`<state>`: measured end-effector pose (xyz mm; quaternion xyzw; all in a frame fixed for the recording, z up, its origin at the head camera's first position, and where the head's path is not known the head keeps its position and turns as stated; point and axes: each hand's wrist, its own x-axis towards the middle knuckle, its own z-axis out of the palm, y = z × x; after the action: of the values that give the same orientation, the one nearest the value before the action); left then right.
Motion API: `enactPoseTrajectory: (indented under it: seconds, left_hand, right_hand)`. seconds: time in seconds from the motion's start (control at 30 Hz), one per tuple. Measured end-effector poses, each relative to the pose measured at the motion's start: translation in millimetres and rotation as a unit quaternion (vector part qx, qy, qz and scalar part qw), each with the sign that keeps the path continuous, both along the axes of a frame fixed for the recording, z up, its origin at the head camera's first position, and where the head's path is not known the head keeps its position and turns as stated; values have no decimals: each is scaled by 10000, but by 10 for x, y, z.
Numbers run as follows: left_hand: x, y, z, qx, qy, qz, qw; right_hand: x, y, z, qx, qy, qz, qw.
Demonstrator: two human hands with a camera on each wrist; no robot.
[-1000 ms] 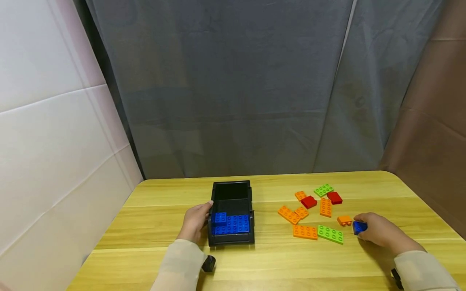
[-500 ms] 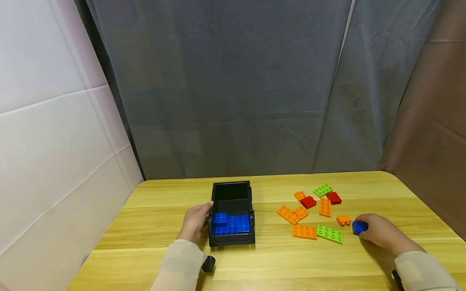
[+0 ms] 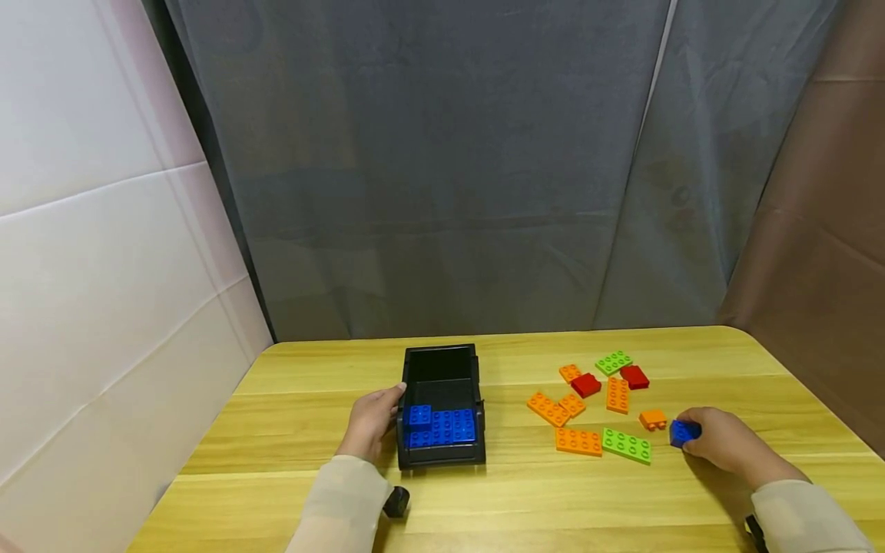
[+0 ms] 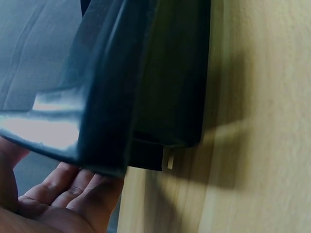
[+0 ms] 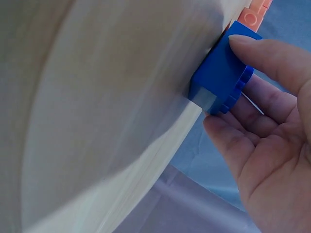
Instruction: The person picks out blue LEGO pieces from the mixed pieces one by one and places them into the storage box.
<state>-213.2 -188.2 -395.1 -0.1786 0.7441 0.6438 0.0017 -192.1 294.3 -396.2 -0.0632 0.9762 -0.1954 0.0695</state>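
Observation:
My left hand (image 3: 371, 421) grips the left rim of a black plastic box (image 3: 440, 465), thumb over the edge and fingers beneath it in the left wrist view. Several blue bricks (image 3: 452, 426) lie studs up in the box's near half, and a smaller blue brick (image 3: 419, 416) sits raised at their left corner. On the right of the table, my right hand (image 3: 726, 442) pinches a blue toy brick (image 5: 218, 63) between thumb and fingers. In the right wrist view, its studs face the fingers and its side stands close to the tabletop. An orange brick (image 3: 653, 419) lies just left of it.
Between box and right hand lie loose bricks: a green one (image 3: 626, 445), orange ones (image 3: 578, 442), red ones (image 3: 585, 385) and another green one (image 3: 613, 362) farther back. Grey cloth (image 3: 442, 169) hangs behind the wooden table (image 3: 311, 384).
Hardly anything differs. The blue brick in my right hand is turned slightly, with more of it showing past the fingers; the left hand stays on the box.

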Motion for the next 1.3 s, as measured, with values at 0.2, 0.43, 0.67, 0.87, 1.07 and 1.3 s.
enactPoseTrajectory:
  seconds: [0.2, 0.43, 0.67, 0.87, 1.07, 1.3]
  left_hand:
    - [6, -3, 1, -10, 41, -43, 10000]
    - [5, -8, -1, 0, 45, -60, 10000]
    - [-1, -16, -1, 2, 26, -58, 10000]
    - [-4, -15, -3, -20, 20, -85, 10000]
    - [4, -15, -10, 7, 58, -95, 9999]
    - [1, -10, -19, 20, 131, -57, 9999]
  right_hand:
    - [-3, -21, 7, -3, -37, 0, 10000]
    - [-8, -64, 61, -83, 42, -6, 10000]
    - [2, -158, 165, -52, 175, 39, 9998]
    - [2, -298, 265, 27, 500, 180, 9986]
    - [17, -455, 349, 22, 747, 278, 9968]
    - [42, -671, 434, -42, 738, 411, 9964]
